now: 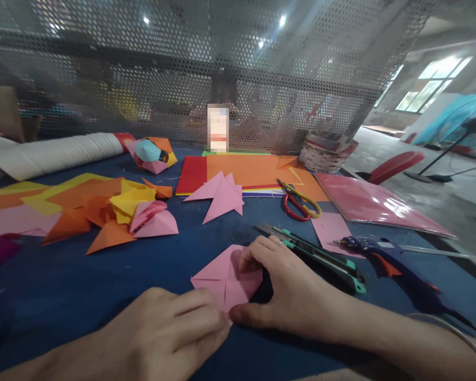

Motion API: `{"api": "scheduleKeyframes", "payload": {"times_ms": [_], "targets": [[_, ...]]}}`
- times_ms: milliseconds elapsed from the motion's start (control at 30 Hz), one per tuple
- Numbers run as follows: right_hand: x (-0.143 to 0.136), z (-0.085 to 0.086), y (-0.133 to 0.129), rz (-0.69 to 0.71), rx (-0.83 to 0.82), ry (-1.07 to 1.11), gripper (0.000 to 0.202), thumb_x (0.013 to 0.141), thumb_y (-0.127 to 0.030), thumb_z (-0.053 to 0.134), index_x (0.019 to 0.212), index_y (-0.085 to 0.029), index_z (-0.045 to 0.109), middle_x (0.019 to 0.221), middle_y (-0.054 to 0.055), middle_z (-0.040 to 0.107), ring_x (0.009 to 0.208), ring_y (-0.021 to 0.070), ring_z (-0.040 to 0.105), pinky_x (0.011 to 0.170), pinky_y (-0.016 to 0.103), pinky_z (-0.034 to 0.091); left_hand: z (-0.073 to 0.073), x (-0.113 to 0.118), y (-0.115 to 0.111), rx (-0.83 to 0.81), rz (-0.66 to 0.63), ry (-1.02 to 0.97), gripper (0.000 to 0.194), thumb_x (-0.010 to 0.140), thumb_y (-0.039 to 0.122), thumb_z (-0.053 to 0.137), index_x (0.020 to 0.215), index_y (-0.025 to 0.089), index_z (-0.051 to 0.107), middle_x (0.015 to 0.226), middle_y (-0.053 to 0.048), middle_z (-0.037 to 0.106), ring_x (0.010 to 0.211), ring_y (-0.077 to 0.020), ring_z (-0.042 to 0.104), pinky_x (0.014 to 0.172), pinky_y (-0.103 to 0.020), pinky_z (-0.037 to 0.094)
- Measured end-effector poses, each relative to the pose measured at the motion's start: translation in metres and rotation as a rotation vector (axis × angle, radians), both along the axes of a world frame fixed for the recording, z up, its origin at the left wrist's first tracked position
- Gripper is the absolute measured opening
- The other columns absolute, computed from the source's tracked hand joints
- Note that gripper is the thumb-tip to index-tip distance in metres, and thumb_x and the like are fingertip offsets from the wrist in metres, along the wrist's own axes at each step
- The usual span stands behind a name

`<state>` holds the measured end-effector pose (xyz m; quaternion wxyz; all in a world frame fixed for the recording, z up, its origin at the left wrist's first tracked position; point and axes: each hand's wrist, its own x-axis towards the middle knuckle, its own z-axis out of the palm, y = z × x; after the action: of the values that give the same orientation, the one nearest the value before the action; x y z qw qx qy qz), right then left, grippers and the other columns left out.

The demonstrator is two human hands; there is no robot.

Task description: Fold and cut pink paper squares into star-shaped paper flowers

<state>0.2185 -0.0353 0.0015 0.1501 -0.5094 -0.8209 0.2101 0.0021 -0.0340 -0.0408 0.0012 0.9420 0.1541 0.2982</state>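
Thumb and fingers of the right hand (289,280) stand well apart in a half-open arch, fingertips on the face of one folded pink paper (227,267) and the thumb at its near edge; the left hand (170,328) has its fingers bunched at the same near edge, though whether they pinch it cannot be told. That paper, matte, creased into pointed flaps, sits on the blue tabletop (63,286) between both hands, just left of the utility knife (317,255), the landmark for the rest. One ring shows on the right hand. Right of the knife lies one glue gun (410,275), dark blue plastic with an orange trigger, its tip over one flat pink sheet (329,228). Beyond the knife come one pair of scissors (292,192), one handle red and one yellow, one glossy pack (376,203) of pink paper, and one round basket (325,153) with a patchy surface. Farther left of the knife are pointed folded pink pieces (222,196), overlapping too much to count, smooth orange sheets (246,169), one hollow many-sided paper model (148,151), and one ribbed white roll (59,156).
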Motion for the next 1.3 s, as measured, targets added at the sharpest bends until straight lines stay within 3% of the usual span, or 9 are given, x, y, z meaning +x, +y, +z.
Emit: {"api": "scheduleKeyframes", "payload": {"times_ms": [100, 300, 500, 600, 700, 867, 1033, 1133, 1300], "targets": [[0.001, 0.003, 0.001, 0.000, -0.021, 0.018, 0.038, 0.062, -0.032, 0.079, 0.087, -0.020, 0.054, 0.089, -0.001, 0.054, 0.085, 0.0173, 0.046, 0.076, 0.031, 0.039, 0.002, 0.000, 0.000, 0.028, -0.038, -0.042, 0.021, 0.091, 0.014, 0.043, 0.098, 0.021, 0.061, 0.076, 0.001, 0.067, 0.068, -0.0115, 0.064, 0.049, -0.018, 0.046], [0.010, 0.004, 0.005, 0.074, -0.080, 0.170, 0.021, 0.074, -0.010, 0.065, 0.091, -0.019, 0.056, 0.091, -0.001, 0.059, 0.082, 0.0123, 0.053, 0.076, 0.026, 0.043, 0.011, 0.002, 0.002, -0.014, -0.082, -0.009, 0.023, 0.091, 0.010, 0.039, 0.096, 0.018, 0.060, 0.080, 0.002, 0.068, 0.066, -0.0117, 0.063, 0.045, -0.022, 0.042], [0.016, 0.000, 0.007, 0.100, -0.048, 0.227, 0.033, 0.077, 0.005, 0.049, 0.096, -0.020, 0.057, 0.097, 0.000, 0.059, 0.088, 0.0115, 0.054, 0.077, 0.024, 0.045, 0.009, 0.005, 0.001, -0.025, -0.037, -0.093, 0.024, 0.090, 0.008, 0.042, 0.093, 0.021, 0.062, 0.073, 0.005, 0.066, 0.062, -0.0095, 0.061, 0.044, -0.020, 0.040], [0.017, -0.004, 0.006, 0.077, 0.028, 0.222, 0.039, 0.078, 0.005, 0.046, 0.106, -0.020, 0.054, 0.111, 0.004, 0.053, 0.099, 0.0132, 0.051, 0.081, 0.025, 0.044, 0.010, 0.004, 0.003, 0.010, -0.077, -0.055, 0.026, 0.093, 0.014, 0.037, 0.095, 0.018, 0.062, 0.076, 0.002, 0.067, 0.063, -0.0113, 0.061, 0.045, -0.022, 0.042], [0.016, -0.009, 0.008, 0.023, 0.078, 0.199, 0.036, 0.085, -0.003, 0.045, 0.116, -0.020, 0.049, 0.115, 0.006, 0.051, 0.097, 0.0139, 0.050, 0.080, 0.027, 0.044, 0.014, 0.003, 0.000, 0.053, -0.085, -0.028, 0.028, 0.096, 0.027, 0.037, 0.095, 0.017, 0.063, 0.077, -0.001, 0.068, 0.065, -0.0130, 0.063, 0.046, -0.022, 0.044], [0.011, -0.014, 0.011, -0.062, 0.102, 0.168, 0.027, 0.087, -0.018, 0.053, 0.114, -0.020, 0.051, 0.098, 0.003, 0.056, 0.082, 0.0141, 0.052, 0.071, 0.027, 0.044, 0.018, 0.006, -0.011, 0.026, 0.070, -0.014, 0.022, 0.093, 0.020, 0.041, 0.091, 0.019, 0.063, 0.074, -0.001, 0.066, 0.070, -0.0129, 0.064, 0.062, -0.020, 0.050], [0.009, -0.012, 0.009, -0.116, 0.076, 0.172, 0.030, 0.083, -0.009, 0.047, 0.110, -0.021, 0.051, 0.076, -0.003, 0.057, 0.065, 0.0120, 0.051, 0.060, 0.024, 0.040, 0.022, 0.008, -0.005, 0.057, 0.049, -0.052, 0.025, 0.094, 0.019, 0.040, 0.079, 0.018, 0.060, 0.075, -0.001, 0.066, 0.070, -0.0144, 0.063, 0.058, -0.023, 0.049], [0.009, -0.006, 0.003, -0.083, 0.000, 0.223, 0.027, 0.082, -0.005, 0.042, 0.098, -0.022, 0.056, 0.073, -0.004, 0.060, 0.063, 0.0107, 0.053, 0.060, 0.023, 0.041, 0.025, 0.004, 0.003, 0.046, 0.016, -0.031, 0.029, 0.090, 0.010, 0.033, 0.084, 0.017, 0.061, 0.081, -0.004, 0.068, 0.072, -0.0161, 0.062, 0.056, -0.025, 0.049], [0.011, 0.011, -0.011, 0.108, -0.089, 0.334, 0.044, 0.070, 0.005, 0.033, 0.095, -0.022, 0.059, 0.088, -0.005, 0.065, 0.080, 0.0091, 0.060, 0.072, 0.019, 0.047, 0.025, -0.004, 0.012, -0.039, 0.068, 0.104, 0.041, 0.080, -0.002, 0.032, 0.105, 0.016, 0.059, 0.100, -0.007, 0.065, 0.088, -0.0181, 0.061, 0.071, -0.027, 0.052]]}}
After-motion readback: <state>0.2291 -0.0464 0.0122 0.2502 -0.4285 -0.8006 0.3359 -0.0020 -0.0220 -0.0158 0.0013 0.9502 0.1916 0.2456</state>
